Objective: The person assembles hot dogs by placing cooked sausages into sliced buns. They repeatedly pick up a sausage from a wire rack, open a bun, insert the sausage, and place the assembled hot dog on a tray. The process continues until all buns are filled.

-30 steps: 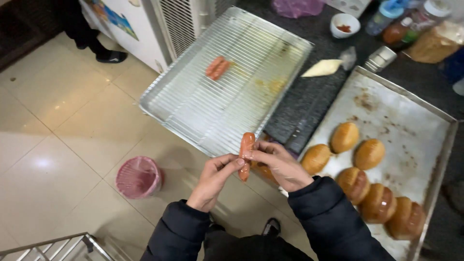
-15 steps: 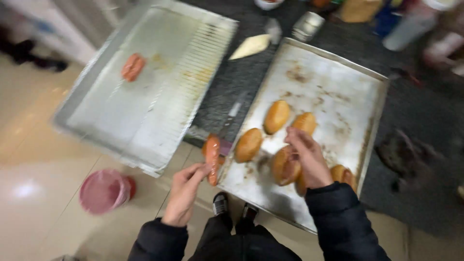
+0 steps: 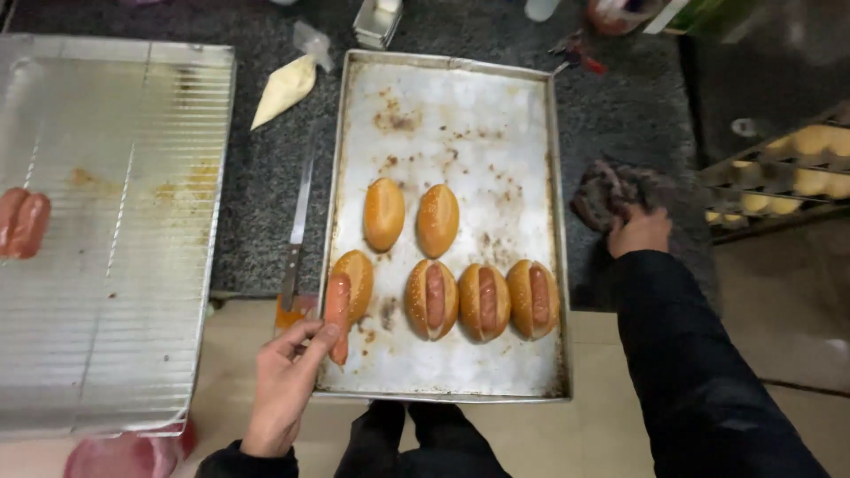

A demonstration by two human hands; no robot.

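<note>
One orange sausage [image 3: 337,305] is being pinched by the left hand [image 3: 285,387] fingers beside a bun [image 3: 356,273]. Right hand [image 3: 639,232], earlier on the buns, is now gripping a dark cloth [image 3: 611,189].

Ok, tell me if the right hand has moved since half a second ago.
Yes. The right hand left the buns and went right, off the baking tray, onto a dark cloth.

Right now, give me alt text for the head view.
The left hand holds a sausage beside a bun on a stained baking tray of six buns, three filled; the right hand rests on a dark cloth.
</note>
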